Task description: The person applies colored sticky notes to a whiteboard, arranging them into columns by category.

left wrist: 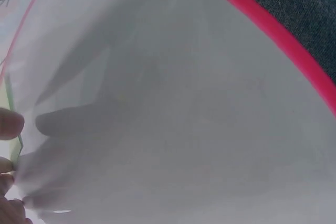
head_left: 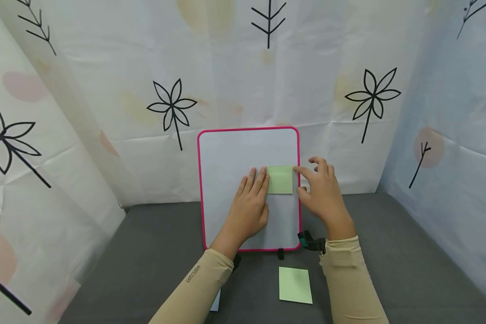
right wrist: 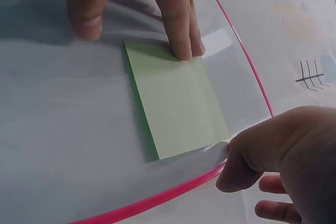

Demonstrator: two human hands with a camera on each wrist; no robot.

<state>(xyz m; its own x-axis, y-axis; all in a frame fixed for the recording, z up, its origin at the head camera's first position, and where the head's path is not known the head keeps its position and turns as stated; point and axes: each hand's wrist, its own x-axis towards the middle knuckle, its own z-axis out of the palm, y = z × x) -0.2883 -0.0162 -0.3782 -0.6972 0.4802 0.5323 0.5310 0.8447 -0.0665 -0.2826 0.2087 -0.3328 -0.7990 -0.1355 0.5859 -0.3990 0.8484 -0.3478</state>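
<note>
A light green sticky note (head_left: 280, 180) (right wrist: 176, 100) lies against a white board (head_left: 227, 157) with a pink rim, right of its middle. My left hand (head_left: 249, 204) rests on the board, straight fingertips pressing the note's left edge. At the note's upper right corner is the index fingertip of my right hand (head_left: 324, 191) (right wrist: 283, 150); its thumb stands apart, below, and the other fingers are loosely bent. The right wrist view shows the note's lower edge standing slightly off the board. Only the left fingertips (left wrist: 10, 124) show at the left wrist view's edge.
A second green sticky note (head_left: 295, 285) lies on the dark grey table (head_left: 162, 261) in front of the board. A pale blue piece (head_left: 216, 302) is partly hidden under my left forearm. A small black tab (head_left: 281, 254) sits at the board's lower rim. Patterned cloth (head_left: 243, 90) hangs behind.
</note>
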